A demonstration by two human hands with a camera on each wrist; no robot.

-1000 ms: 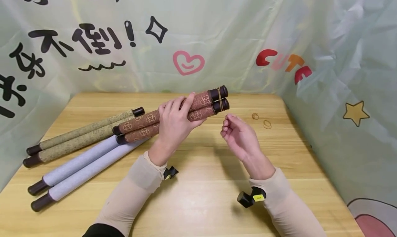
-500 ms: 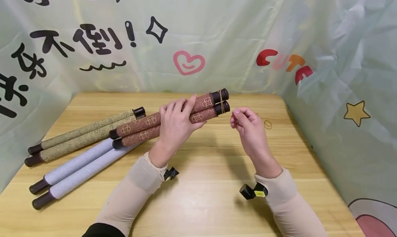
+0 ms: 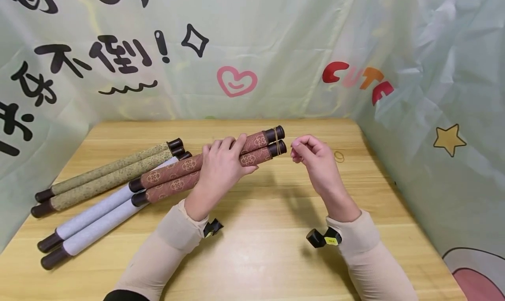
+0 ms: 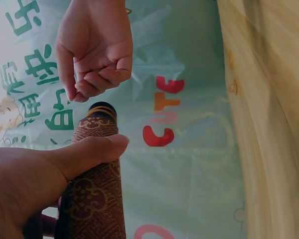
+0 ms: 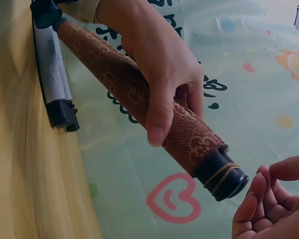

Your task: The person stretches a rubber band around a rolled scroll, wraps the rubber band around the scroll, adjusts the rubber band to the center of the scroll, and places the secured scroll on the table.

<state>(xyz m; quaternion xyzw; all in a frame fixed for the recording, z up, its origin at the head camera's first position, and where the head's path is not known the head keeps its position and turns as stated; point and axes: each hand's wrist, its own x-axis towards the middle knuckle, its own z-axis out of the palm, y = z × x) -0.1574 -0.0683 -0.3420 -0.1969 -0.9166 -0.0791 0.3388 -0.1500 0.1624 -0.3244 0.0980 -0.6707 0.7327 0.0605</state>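
Note:
In the head view my left hand (image 3: 221, 165) grips a reddish-brown patterned hanging scroll (image 3: 173, 178) around its middle, its two rolls side by side. A tan rubber band (image 3: 278, 139) is looped round both dark end knobs at the right end; the right wrist view shows its strands crossing one knob (image 5: 222, 174). My left thumb (image 4: 99, 152) lies along the brocade in the left wrist view. Just off the banded end is my right hand (image 3: 315, 161), fingers curled in and thumb (image 5: 289, 168) against the index fingertip. Nothing shows between them.
A yellow-green scroll (image 3: 110, 174) and a pale blue scroll (image 3: 98, 222) lie at the left of the wooden table (image 3: 252, 253); the held scroll's left end overlaps the blue one. A loose rubber band (image 3: 339, 156) lies beyond my right hand. Printed cloth (image 3: 284, 51) encloses the table.
My left hand has lowered the brown scroll, and its banded end sits lower and flatter in view. My right hand has drawn away to the right from that end, fingers curling in more.

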